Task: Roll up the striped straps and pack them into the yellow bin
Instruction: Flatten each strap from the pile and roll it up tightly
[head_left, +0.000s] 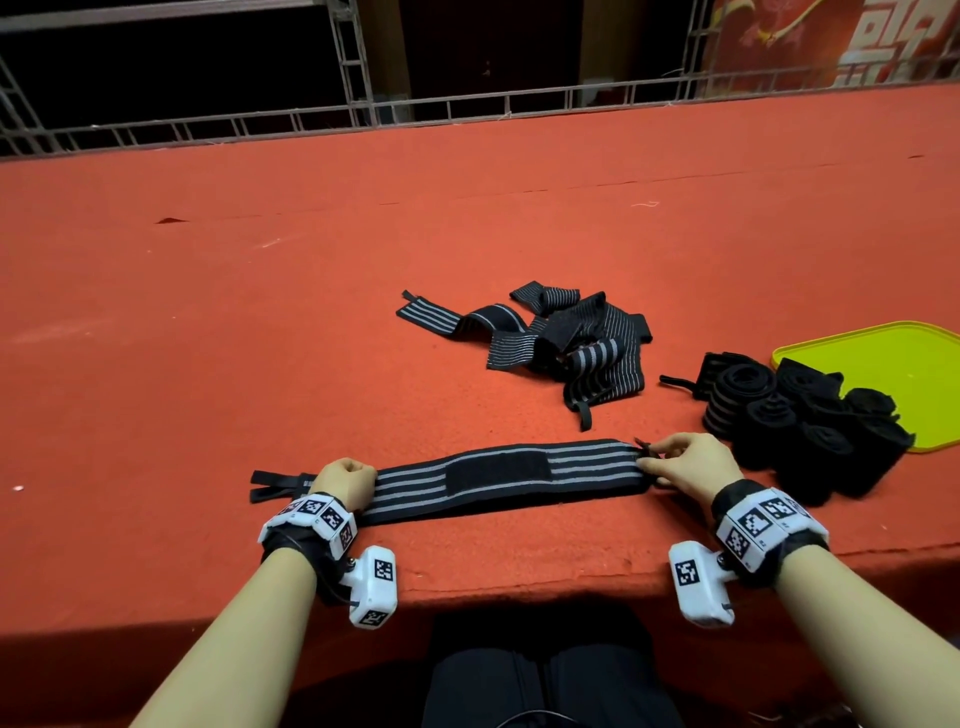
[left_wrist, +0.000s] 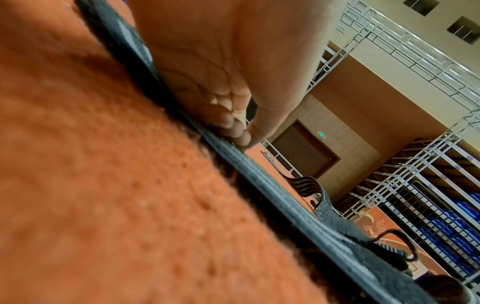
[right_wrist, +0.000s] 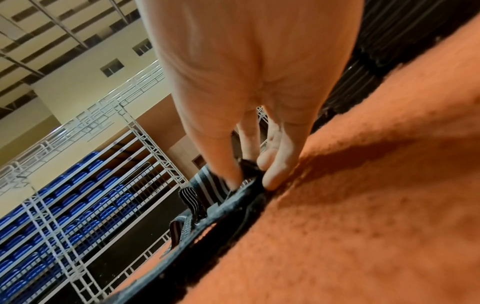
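One striped strap (head_left: 498, 475) lies stretched flat along the near edge of the red-covered desk (head_left: 260, 312), its dark fastener patch facing up in the middle. It seems laid out straight like this so it can be rolled evenly from one end.

The left hand (head_left: 344, 480) sits on the strap's left end, fingers curled under into a loose fist that presses the webbing down; the left wrist view shows the fingertips (left_wrist: 233, 127) tucked against the strap, more pinning than gripping. The strap's looped tail sticks out past this hand to the left. My guess is that this hand anchors the strap so it stays taut.

The right hand (head_left: 685, 465) is at the opposite end, thumb and fingers (right_wrist: 275, 174) pinching the strap's edge, which is lifted slightly off the cloth. That looks like the start of the first fold of a roll.

Farther back on the desk, a loose pile of straps (head_left: 550, 343) waits unrolled, well apart from both hands. To the right, a cluster of rolled straps (head_left: 800, 426) stands just beside the right hand, some on the cloth and some overlapping the near corner of the yellow bin (head_left: 904, 364). So packing appears partly done, with several straps left.
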